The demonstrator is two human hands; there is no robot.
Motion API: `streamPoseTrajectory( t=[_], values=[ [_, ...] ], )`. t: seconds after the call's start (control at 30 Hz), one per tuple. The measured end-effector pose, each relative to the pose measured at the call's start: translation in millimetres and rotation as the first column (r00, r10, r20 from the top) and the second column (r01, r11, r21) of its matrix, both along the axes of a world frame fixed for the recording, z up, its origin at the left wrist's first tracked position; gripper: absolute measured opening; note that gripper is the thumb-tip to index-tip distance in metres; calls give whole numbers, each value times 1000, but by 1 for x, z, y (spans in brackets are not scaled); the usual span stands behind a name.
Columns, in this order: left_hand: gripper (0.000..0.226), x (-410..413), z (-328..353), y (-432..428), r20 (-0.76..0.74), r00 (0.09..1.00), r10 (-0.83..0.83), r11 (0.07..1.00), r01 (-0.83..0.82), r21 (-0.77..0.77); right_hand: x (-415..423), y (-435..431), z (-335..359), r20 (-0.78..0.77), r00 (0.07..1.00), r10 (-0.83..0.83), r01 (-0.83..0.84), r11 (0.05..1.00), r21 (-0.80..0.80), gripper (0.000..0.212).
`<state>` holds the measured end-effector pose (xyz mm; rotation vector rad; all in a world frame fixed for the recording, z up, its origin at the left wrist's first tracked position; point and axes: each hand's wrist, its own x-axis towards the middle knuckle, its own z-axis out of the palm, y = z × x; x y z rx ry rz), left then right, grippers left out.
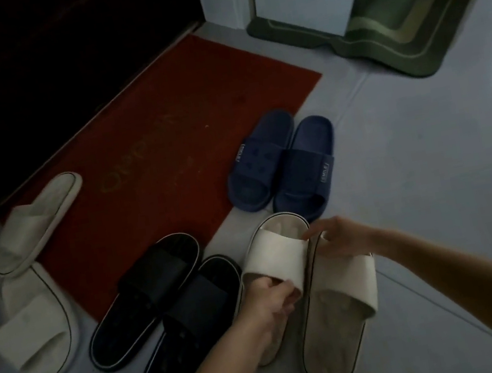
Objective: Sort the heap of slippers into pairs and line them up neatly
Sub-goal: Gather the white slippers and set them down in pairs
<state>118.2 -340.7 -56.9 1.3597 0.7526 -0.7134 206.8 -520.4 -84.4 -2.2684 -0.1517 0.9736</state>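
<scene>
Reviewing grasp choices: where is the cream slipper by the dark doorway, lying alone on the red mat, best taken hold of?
Take the cream slipper by its strap band, coming from above: the band arches over the sole, leaving a gap for fingers. Nothing lies on it.

Cream pair (307, 290) side by side, black pair (163, 301), navy pair (282, 165)

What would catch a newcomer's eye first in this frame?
Both hands meet at bottom centre on a cream slipper pair: the left hand pinches the near strap, the right hand touches the other. Beside them lie a black pair on the edge of the red doormat and a navy pair just beyond.
</scene>
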Motion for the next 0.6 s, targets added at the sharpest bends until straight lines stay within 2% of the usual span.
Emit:
streamPoseTrajectory(
  t=[0.07, 0.13, 0.2, 0.27, 0.33, 0.43, 0.47, 0.53, 0.57, 0.6],
  values=[
    [19, 3, 2, 13, 55, 961, -271, 950, 258, 173, -4, -2, -4, 44, 999, -2, 2, 1000, 13, 41],
    [20, 7, 3, 27, 121, 848, -516, 777, 404, 483, -10, -2, -7, 81, 997, 16, -16, 1000, -8, 43],
    [18, 10, 5, 35, 191, 718, -670, 559, 318, 766, -15, -2, -9, 111, 993, 45, -38, 997, -67, 45],
    [20, 15, 2, 37, 216, 580, -785, 397, 204, 895, -18, -2, -10, 114, 992, 51, -40, 995, -94, 46],
    [52, 28, -7, 33, 149, 451, -880, 265, 205, 942, -18, 0, -9, 113, 992, 55, -42, 992, -116, 50],
    [97, 55, -10, 23, -19, 301, -953, 138, 490, 861, -17, 5, -8, 179, 971, 157, -100, 951, -293, 62],
    [105, 62, -11, 20, -93, 212, -973, 40, 548, 836, -16, 7, -9, 195, 964, 180, -108, 937, -331, 64],
    [109, 70, -12, 17, -234, 34, -972, -179, 536, 825, -15, 9, -11, 159, 982, 98, -53, 962, -267, 64],
    [106, 73, -12, 16, -273, -13, -962, -242, 507, 827, -15, 9, -12, 111, 993, 26, -4, 980, -199, 62],
    [100, 75, -11, 15, -278, -31, -960, -257, 487, 835, -16, 10, -13, 66, 997, -26, 35, 989, -143, 61]
  ],
)
